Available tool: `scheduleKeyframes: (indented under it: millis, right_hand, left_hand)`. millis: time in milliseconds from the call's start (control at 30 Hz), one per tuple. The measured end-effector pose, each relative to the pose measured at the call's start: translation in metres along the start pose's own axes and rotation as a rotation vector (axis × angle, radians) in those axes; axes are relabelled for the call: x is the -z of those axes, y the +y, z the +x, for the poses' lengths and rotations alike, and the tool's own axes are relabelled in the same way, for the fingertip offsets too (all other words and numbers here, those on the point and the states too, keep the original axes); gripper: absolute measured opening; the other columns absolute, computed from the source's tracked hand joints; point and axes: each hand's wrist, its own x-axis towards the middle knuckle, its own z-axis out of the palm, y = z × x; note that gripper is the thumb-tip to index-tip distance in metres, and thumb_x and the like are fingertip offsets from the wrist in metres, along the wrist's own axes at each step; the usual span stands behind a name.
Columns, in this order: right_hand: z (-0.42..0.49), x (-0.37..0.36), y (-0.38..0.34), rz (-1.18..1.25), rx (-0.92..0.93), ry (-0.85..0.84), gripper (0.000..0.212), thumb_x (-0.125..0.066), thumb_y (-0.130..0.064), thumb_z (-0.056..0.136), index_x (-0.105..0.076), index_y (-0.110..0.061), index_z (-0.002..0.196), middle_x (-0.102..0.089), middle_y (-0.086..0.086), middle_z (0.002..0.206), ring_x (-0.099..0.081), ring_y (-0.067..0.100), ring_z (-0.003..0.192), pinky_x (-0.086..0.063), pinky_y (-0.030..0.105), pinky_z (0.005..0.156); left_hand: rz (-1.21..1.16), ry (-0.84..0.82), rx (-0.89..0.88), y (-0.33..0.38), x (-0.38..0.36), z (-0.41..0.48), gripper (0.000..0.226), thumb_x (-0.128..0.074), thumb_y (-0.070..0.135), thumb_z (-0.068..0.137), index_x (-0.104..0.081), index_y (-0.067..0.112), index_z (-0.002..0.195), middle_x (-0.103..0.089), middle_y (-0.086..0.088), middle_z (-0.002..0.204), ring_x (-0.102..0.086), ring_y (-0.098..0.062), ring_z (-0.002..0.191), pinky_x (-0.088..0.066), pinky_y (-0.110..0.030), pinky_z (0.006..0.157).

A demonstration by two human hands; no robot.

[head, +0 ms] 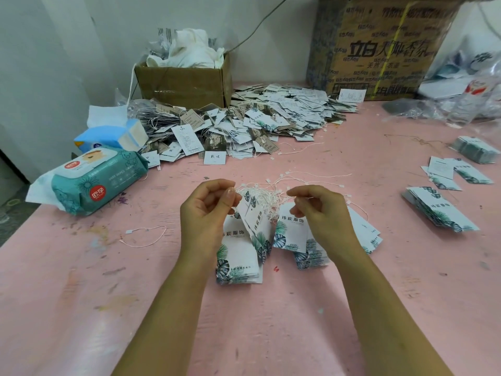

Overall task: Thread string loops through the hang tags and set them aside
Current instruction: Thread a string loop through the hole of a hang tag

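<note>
Hang tag (254, 215), leaf-printed: tilted above pink table (108, 308), top end pinched by left hand (208, 213), fingers curled. Right hand (322, 213): fingertips pinch a strand of the white string bundle (261, 196); whether it passes the tag's hole cannot be told. Beneath: two tag stacks (238, 264). Left: one loose string (143, 236), one wipes pack (97, 180). Behind: tag heap (244, 126), cardboard box (184, 82). Forearms cross plain tabletop at the near edge.

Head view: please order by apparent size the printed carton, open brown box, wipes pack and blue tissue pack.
1. printed carton
2. open brown box and wipes pack look alike; the pack is nearer, so unranked
3. blue tissue pack
</note>
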Motion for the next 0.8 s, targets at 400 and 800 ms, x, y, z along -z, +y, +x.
scheduleKeyframes:
  millis: [400,800]
  right_hand:
    - [0.000,0.000,0.005,-0.217,0.054,-0.152,0.025,-0.056,0.001,0.087,-0.061,-0.023,0.081,-0.063,-0.008,0.064,-0.059,-0.003,0.054,-0.039,0.006,0.054]
    - [-0.006,-0.011,-0.006,0.191,0.151,-0.092,0.030,-0.065,0.010,0.076,-0.065,-0.020,0.075,-0.066,-0.008,0.063,-0.062,0.012,0.056,-0.050,0.019,0.064]
  left_hand:
    - [0.246,-0.061,-0.080,0.001,0.000,-0.004,0.026,-0.065,0.004,0.083,-0.065,0.030,0.086,-0.072,0.012,0.077,-0.065,-0.005,0.079,-0.048,-0.024,0.070]
    - [0.552,-0.136,-0.239,0.001,-0.006,-0.010,0.028,-0.067,0.011,0.083,-0.058,0.037,0.081,-0.060,0.009,0.084,-0.049,0.009,0.081,-0.031,-0.001,0.073]
